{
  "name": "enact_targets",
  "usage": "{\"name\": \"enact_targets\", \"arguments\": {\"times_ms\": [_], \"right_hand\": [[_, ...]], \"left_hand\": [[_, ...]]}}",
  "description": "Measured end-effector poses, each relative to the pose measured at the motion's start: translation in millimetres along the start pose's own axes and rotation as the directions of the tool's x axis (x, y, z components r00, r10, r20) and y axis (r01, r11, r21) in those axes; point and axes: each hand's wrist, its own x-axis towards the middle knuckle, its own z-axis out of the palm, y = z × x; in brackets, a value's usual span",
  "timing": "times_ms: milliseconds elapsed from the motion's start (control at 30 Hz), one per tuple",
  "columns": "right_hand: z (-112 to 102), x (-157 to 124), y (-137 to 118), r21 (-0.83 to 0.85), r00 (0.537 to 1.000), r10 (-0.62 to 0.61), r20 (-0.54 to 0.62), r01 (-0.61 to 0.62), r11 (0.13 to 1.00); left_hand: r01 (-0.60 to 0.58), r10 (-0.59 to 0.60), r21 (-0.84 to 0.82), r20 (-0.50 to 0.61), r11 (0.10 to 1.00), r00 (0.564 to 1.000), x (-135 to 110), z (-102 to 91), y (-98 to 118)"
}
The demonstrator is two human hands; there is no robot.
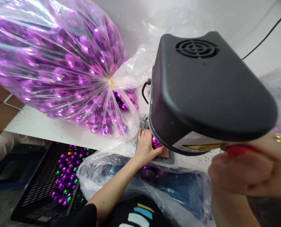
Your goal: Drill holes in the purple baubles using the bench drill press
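Note:
Under the front of a black machine, my left hand has its fingers closed round a shiny purple mirrored ball. The ball sits over a grey base plate, and part of it is hidden by my fingers and the machine. My right hand, blurred and close to the camera, is wrapped round a red handle at the machine's near right side. Most of that handle is covered by my fingers.
A large clear bag of purple balls, tied with a yellow tie, lies on the white table. At the lower left stands a black crate holding purple and green balls. An open plastic bag hangs below the table edge.

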Motion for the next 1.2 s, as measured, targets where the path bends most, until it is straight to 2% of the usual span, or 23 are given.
{"name": "enact_targets", "arguments": {"times_ms": [67, 133, 200, 300, 367, 400, 467, 533, 633, 700, 767, 800, 867, 900, 967, 1000, 1100, 1133, 1200], "right_hand": [[11.2, 29.0, -6.0, -0.055, 0.985, -0.04, -0.167, 0.031, 0.998], [22.8, 48.2, -9.7, -0.098, 0.971, -0.052, -0.232, 0.03, 0.995], [29.5, 56.4, -11.1, -0.101, 0.973, -0.04, -0.228, 0.017, 0.995], [29.8, 55.4, -9.1, -0.09, 0.978, -0.021, -0.209, 0.002, 0.996], [28.0, 53.0, -6.6, -0.105, 0.979, -0.02, -0.202, -0.001, 0.994], [27.5, 52.4, -5.5, -0.113, 0.978, -0.017, -0.206, -0.007, 0.994], [28.1, 53.3, -4.8, -0.112, 0.974, -0.019, -0.226, -0.007, 0.994], [29.7, 56.0, -6.0, -0.096, 0.968, -0.033, -0.25, 0.009, 0.995], [31.5, 60.5, -9.9, -0.094, 0.969, -0.045, -0.241, 0.023, 0.995], [31.3, 62.4, -12.6, -0.111, 0.974, -0.038, -0.222, 0.013, 0.994], [30.3, 63.4, -14.7, -0.114, 0.979, -0.044, -0.199, 0.021, 0.993], [29.6, 63.6, -15.5, -0.109, 0.981, -0.047, -0.187, 0.026, 0.994], [28.2, 64.0, -16.9, -0.103, 0.984, -0.047, -0.172, 0.03, 0.994], [27.7, 64.1, -17.4, -0.11, 0.985, -0.043, -0.166, 0.025, 0.994], [27.1, 64.5, -17.9, -0.13, 0.988, -0.033, -0.154, 0.013, 0.991], [26.9, 64.8, -17.8, -0.136, 0.988, -0.03, -0.152, 0.009, 0.991], [27.1, 65.6, -16.2, -0.138, 0.984, -0.032, -0.174, 0.007, 0.99], [27.1, 65.7, -15.4, -0.136, 0.984, -0.03, -0.178, 0.005, 0.991], [27.4, 66.0, -14.0, -0.138, 0.987, -0.016, -0.16, -0.007, 0.99]], "left_hand": [[-0.052, 0.052, 0.006, -0.014, 0.999, 0.999, -9.5, 0.5, -2.0], [-0.117, 0.117, 0.024, -0.034, 0.993, 0.992, -25.6, -0.7, -3.6], [-0.167, 0.169, 0.054, -0.025, 0.984, 0.985, -45.4, -4.4, -3.5], [-0.257, 0.251, 0.059, 0.097, 0.965, 0.963, -69.8, -18.0, 0.5], [-0.312, 0.305, 0.036, 0.139, 0.949, 0.942, -73.7, -33.1, 2.6], [-0.325, 0.319, 0.037, 0.115, 0.945, 0.941, -70.2, -41.9, 2.4], [-0.32, 0.321, 0.082, 0.0, 0.944, 0.947, -51.2, -60.3, -1.9], [-0.285, 0.305, 0.16, -0.118, 0.945, 0.945, -17.0, -77.3, -12.1], [-0.177, 0.218, 0.279, -0.126, 0.944, 0.968, 52.5, -97.8, -34.2], [-0.054, 0.106, 0.368, -0.123, 0.928, 0.987, 95.8, -108.7, -47.4], [0.034, 0.028, 0.39, -0.151, 0.92, 0.988, 120.3, -116.4, -54.3], [0.052, 0.01, 0.391, -0.154, 0.919, 0.988, 121.7, -118.1, -54.6], [0.042, 0.025, 0.349, -0.185, 0.936, 0.982, 101.3, -115.4, -49.5], [0.033, 0.036, 0.33, -0.198, 0.943, 0.98, 81.2, -110.8, -45.0], [-0.049, 0.106, 0.166, -0.351, 0.985, 0.93, 31.4, -96.0, -35.0], [-0.097, 0.141, 0.137, -0.359, 0.986, 0.923, 6.4, -86.9, -31.1], [-0.193, 0.238, 0.235, -0.182, 0.953, 0.954, -50.4, -60.1, -30.0], [-0.204, 0.255, 0.279, -0.162, 0.938, 0.953, -62.3, -53.2, -33.3], [-0.193, 0.273, 0.338, -0.207, 0.921, 0.939, -80.6, -43.8, -41.9]]}}
